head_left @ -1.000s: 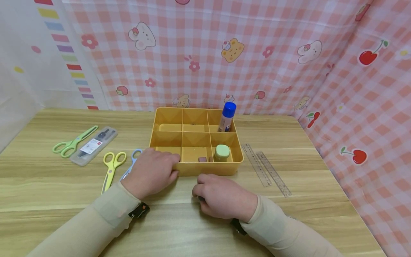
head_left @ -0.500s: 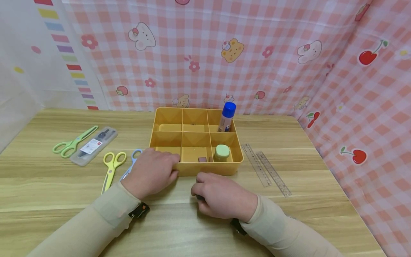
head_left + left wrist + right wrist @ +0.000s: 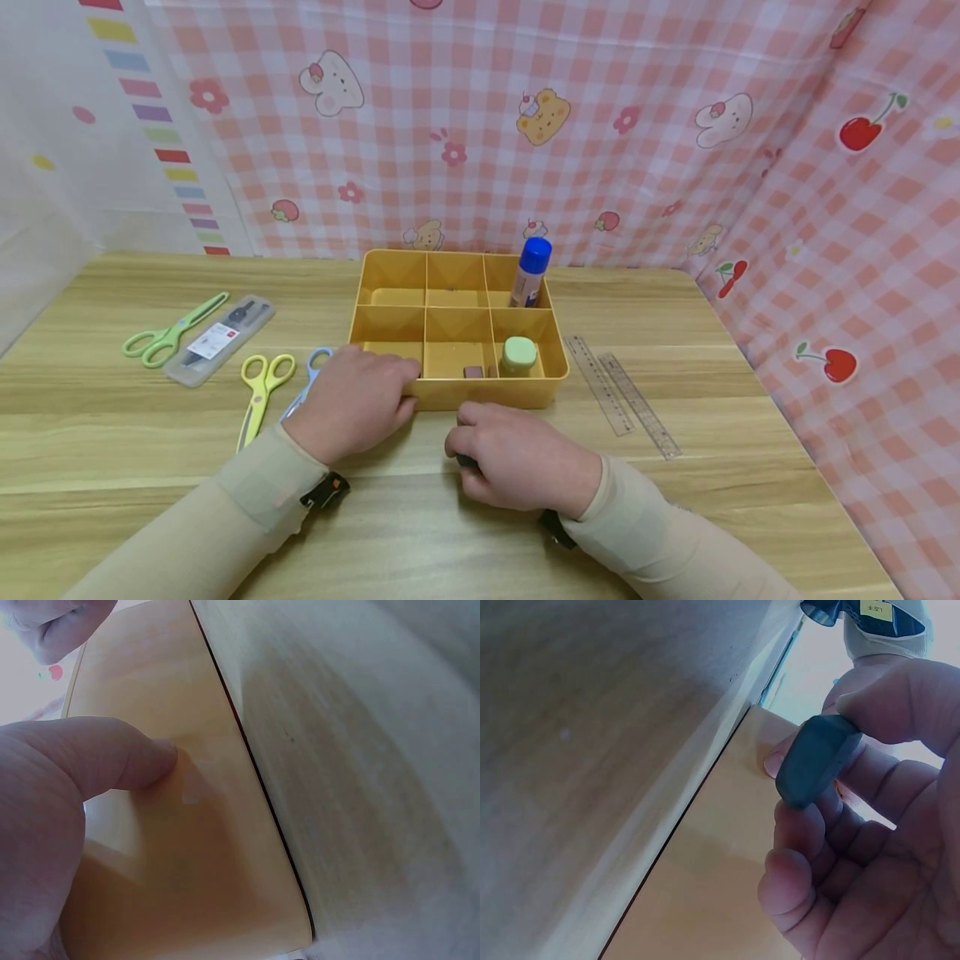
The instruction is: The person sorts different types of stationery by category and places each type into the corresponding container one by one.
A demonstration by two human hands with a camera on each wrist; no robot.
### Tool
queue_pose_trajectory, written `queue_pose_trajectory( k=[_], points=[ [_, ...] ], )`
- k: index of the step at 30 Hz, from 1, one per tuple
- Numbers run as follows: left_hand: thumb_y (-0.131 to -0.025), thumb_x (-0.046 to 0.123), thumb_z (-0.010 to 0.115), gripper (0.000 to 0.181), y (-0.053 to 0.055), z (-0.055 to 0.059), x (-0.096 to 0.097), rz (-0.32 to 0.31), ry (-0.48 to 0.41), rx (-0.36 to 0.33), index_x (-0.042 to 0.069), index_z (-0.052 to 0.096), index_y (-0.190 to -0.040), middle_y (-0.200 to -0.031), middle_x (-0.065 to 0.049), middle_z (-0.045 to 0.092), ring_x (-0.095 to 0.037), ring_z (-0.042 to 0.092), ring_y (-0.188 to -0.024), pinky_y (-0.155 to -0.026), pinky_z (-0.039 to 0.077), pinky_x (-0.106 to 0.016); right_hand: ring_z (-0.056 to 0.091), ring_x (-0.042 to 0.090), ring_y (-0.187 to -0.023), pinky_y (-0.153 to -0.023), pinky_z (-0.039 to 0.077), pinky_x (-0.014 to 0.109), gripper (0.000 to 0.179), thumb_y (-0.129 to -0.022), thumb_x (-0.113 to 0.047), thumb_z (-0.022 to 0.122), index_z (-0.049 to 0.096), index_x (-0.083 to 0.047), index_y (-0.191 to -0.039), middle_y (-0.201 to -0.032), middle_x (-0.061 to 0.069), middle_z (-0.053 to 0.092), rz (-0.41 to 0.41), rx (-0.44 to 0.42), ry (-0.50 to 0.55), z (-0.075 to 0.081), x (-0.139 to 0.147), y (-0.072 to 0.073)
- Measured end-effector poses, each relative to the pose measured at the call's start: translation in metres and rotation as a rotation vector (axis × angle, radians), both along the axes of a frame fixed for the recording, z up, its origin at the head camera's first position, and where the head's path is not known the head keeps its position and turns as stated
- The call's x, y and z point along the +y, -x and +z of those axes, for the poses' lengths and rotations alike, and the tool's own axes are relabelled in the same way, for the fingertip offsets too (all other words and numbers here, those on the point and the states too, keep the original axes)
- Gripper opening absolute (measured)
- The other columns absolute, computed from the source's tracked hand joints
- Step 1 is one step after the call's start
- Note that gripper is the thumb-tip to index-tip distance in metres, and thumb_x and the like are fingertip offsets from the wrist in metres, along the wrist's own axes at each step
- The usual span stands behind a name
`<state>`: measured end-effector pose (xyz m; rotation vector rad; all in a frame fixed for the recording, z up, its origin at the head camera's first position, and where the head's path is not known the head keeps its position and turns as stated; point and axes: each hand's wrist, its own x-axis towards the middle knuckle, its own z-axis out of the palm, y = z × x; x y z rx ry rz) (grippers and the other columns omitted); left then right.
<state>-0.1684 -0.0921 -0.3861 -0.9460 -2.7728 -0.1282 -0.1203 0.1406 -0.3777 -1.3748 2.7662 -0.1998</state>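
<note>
My left hand grips the front wall of the yellow compartment box. In the left wrist view its thumb presses flat on the outer face; the other fingers reach over the rim. Just in front of the box, my right hand pinches a small dark teal block with bevelled edges between thumb and fingers. In the head view only a dark bit of that block shows under the fingers. A small purple-brown block lies in the front middle compartment. The front right one holds a jar with a pale green lid.
A blue-capped glue stick stands in the back right compartment. Two clear rulers lie right of the box. To the left are green scissors, a clear compass case, yellow scissors and blue scissors, partly hidden by my left hand.
My right hand has shifted very slightly toward the box and to the left, still pinching the block. The left hand keeps its grip on the box wall.
</note>
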Motion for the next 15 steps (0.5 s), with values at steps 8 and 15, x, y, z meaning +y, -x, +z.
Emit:
queue_pose_trajectory(
  k=[8,15],
  points=[
    [-0.09,0.029,0.072,0.026,0.0002,-0.0004,0.0004,-0.003,-0.001,0.006,0.021,0.054,-0.074,-0.06,0.01,0.049,-0.01,0.048,-0.056,-0.06,0.039,-0.036,0.052,0.008,-0.077,-0.076,0.051,0.025,0.01,-0.091,-0.024,0.073,0.073,-0.017,-0.098,-0.089,-0.005,0.056,-0.007,-0.004,-0.008,-0.0001,-0.0005,-0.0005],
    [-0.09,0.028,0.072,0.026,0.0005,0.0001,-0.0001,-0.003,-0.001,0.0,0.021,0.053,-0.074,-0.06,0.009,0.049,-0.01,0.047,-0.055,-0.059,0.038,-0.035,0.052,0.009,-0.077,-0.075,0.05,0.025,0.007,-0.091,-0.024,0.072,0.072,-0.018,-0.096,-0.089,-0.005,0.055,-0.004,0.008,-0.014,-0.0011,-0.0006,-0.0008]
  ],
)
